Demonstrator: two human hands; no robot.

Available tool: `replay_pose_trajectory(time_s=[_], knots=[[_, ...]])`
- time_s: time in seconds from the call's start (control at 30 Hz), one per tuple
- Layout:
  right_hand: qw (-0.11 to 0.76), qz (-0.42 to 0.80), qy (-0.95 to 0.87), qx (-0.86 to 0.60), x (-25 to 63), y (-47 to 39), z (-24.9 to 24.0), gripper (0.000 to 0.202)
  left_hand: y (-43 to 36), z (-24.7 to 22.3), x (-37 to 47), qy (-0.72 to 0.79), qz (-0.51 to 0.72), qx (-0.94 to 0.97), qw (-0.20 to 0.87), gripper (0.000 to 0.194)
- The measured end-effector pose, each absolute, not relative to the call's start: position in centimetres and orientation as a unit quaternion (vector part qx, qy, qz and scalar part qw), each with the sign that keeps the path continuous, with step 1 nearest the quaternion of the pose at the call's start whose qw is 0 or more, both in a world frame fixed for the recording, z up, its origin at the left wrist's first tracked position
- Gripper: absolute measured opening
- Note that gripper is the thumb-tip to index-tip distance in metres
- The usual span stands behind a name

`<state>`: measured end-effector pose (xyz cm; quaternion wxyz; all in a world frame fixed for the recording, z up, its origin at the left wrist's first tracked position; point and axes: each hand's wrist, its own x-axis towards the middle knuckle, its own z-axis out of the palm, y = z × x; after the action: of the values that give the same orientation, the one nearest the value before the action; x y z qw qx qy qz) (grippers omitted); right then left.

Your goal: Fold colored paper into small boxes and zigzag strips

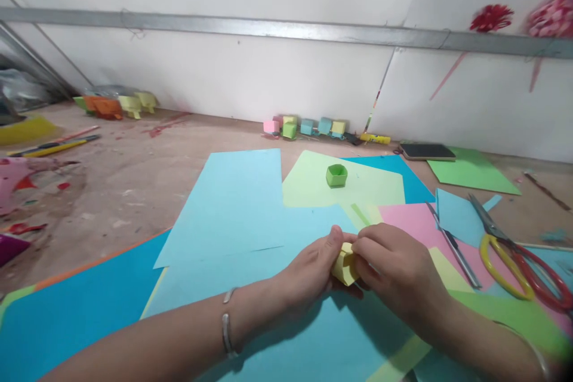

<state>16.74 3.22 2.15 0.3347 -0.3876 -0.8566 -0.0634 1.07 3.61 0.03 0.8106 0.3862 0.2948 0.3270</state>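
Back by wall (268,71), small yellow tube (376,139): dark marks on it too blurred to read. Left hand (311,262) extended in from lower left, thumb raised, fingers closed on folded yellow paper (345,267). Right hand (398,268) in from lower right, knuckles up, fingertips pinched on paper's right side. Paper held over light-blue sheet (308,224); green paper box (336,175) beyond.

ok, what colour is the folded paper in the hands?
Pale yellow: the folded paper in both hands, left and right, seen in the head view.
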Motion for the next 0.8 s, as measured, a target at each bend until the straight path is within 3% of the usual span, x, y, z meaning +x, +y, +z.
replay_pose_trajectory(time_s=[0.2,0.37,0.5,0.73,0.8], knots=[[0.281,-0.052,-0.893,-0.348,16.9,2.8,2.7,0.033,3.4,0.0,0.6,0.328,0.263,0.495,0.761,0.082],[0.338,-0.094,-0.871,-0.343,16.8,2.5,2.4,0.041,3.8,0.0,0.7,0.275,0.263,0.336,0.862,0.077],[0.353,-0.036,-0.859,-0.370,16.9,2.9,1.2,0.037,3.6,-0.1,0.9,0.304,0.225,0.307,0.873,0.077],[0.189,0.148,-0.883,-0.403,17.2,3.4,2.9,0.021,3.6,0.3,0.9,0.407,0.243,0.319,0.820,0.076],[0.173,0.157,-0.889,-0.393,17.3,3.4,3.2,0.026,3.7,0.3,0.8,0.411,0.229,0.329,0.819,0.076]])
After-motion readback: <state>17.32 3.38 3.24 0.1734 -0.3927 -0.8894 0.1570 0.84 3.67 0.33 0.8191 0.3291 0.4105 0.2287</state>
